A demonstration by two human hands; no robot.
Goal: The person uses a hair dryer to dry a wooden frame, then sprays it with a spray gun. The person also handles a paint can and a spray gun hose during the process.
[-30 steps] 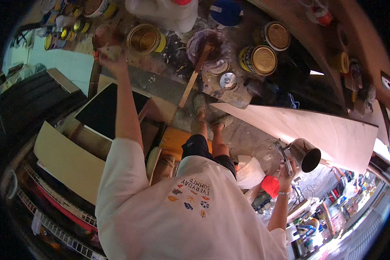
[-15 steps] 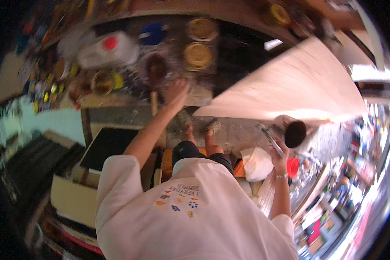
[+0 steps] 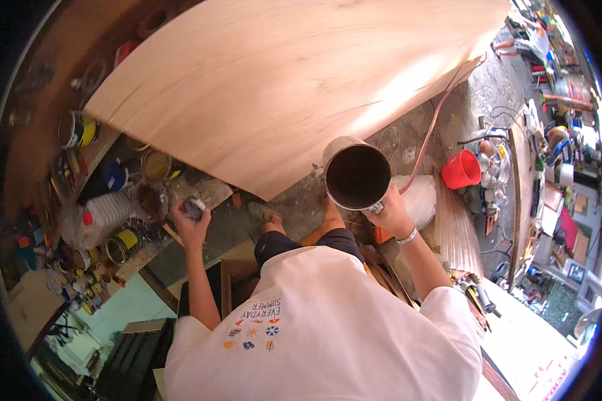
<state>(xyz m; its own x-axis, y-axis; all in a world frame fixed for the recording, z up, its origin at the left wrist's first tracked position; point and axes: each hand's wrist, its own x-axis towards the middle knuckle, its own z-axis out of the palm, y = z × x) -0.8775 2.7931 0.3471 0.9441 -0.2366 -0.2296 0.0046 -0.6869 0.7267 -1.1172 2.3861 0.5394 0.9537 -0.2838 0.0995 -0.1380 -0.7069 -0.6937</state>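
Observation:
My right hand (image 3: 391,217) is closed around the handle of a spray gun, whose metal cup (image 3: 341,147) points its open mouth upward. Inside, the cup looks dark; its contents are hard to make out. On the left, my left hand (image 3: 192,226) grips a small round dark grey thing with a paler edge, perhaps a lid (image 3: 193,208). Just left of that hand stands a tub with dark brown contents (image 3: 149,202) on a cluttered bench. Past both hands, a large pale plywood sheet (image 3: 301,87) fills the upper middle.
A white plastic jug (image 3: 104,217) with a red cap and several tins (image 3: 122,246) crowd the bench. To the right are a red bucket (image 3: 461,170), a hose (image 3: 427,144) along the floor and a ribbed panel (image 3: 456,234). Another person (image 3: 534,43) is far off at upper right.
My view has swung to the right, toward the plywood sheet. My left hand has lifted off the bench with the small round thing. The spray gun's cup now sits nearer the middle.

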